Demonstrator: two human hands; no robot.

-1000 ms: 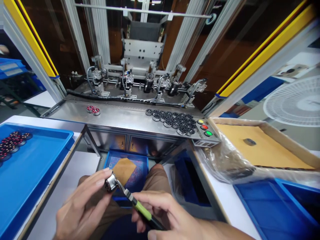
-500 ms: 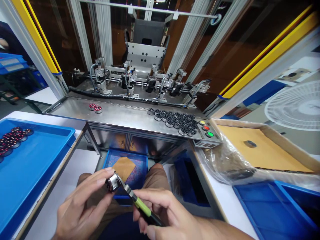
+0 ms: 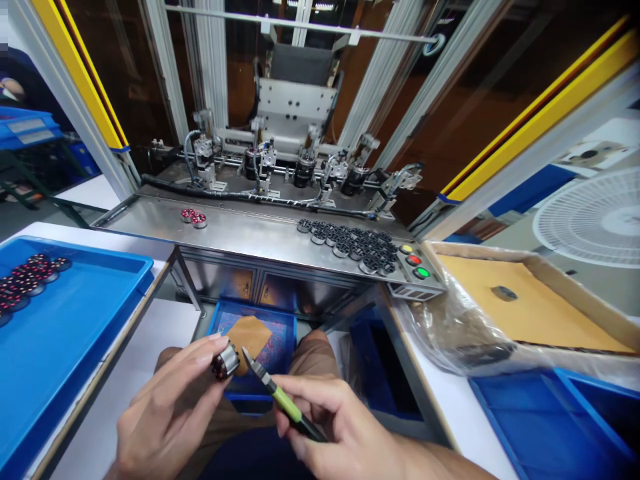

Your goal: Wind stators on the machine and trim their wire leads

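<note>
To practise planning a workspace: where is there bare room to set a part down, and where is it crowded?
Bare: the steel ledge between the red parts and dark parts; the left blue tray, right of its cluster; the yellow sheet around its lone part. Crowded: the ledge's right end, where dark parts bunch beside the buttons.

The tool (image 3: 284,399) is lime-green and black with grey at its tip; the part (image 3: 229,361) beside it is silvery, dark-ended. The left tray (image 3: 100,320) is blue, its discs (image 3: 35,273) black speckled red and gold. The right buttons (image 3: 413,260) are yellow, red, green.
</note>
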